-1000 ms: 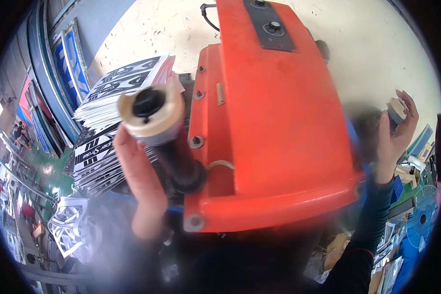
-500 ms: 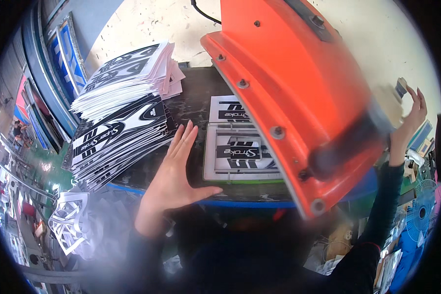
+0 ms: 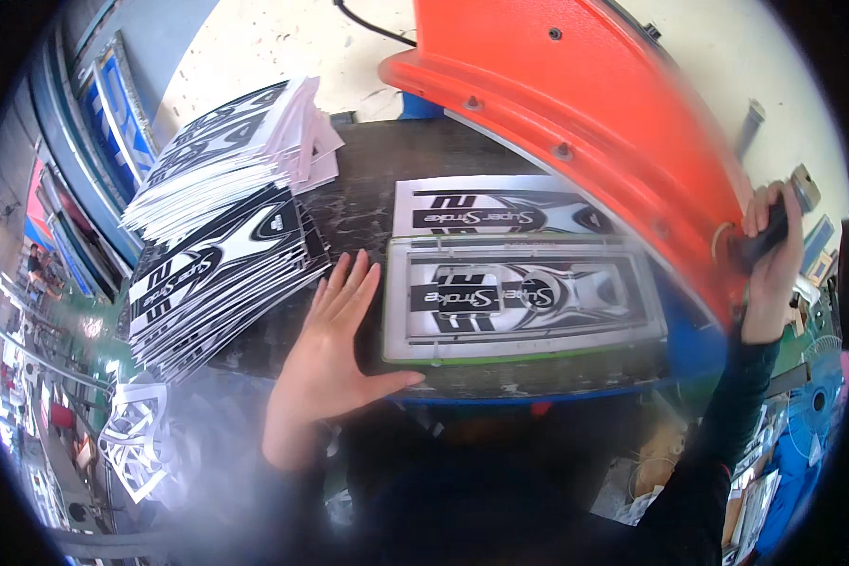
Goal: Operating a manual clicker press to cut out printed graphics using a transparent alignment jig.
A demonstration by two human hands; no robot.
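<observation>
My right hand (image 3: 774, 259) is closed around the black handle (image 3: 762, 241) at the right end of an orange swing-arm press head (image 3: 575, 94). My left hand (image 3: 323, 354) hovers with fingers spread over the table's front edge, empty, just left of a rectangular die frame (image 3: 528, 353). That frame has a see-through top and a green lower edge. It lies on a black-and-white printed sheet (image 3: 519, 193), whose far part sticks out behind it. The press head's near edge slants across the right of the sheet and die.
Left of the die, a stack of printed sheets (image 3: 231, 274) leans before a taller paper stack (image 3: 226, 141). The dark worktable (image 3: 377, 160) carries all this. Cut paper scraps (image 3: 137, 443) hang at lower left. A blue fan (image 3: 814, 401) stands at right.
My right hand has swung the orange press head to the right and away, uncovering most of the die and sheet. My left hand stays spread in nearly the same place.
</observation>
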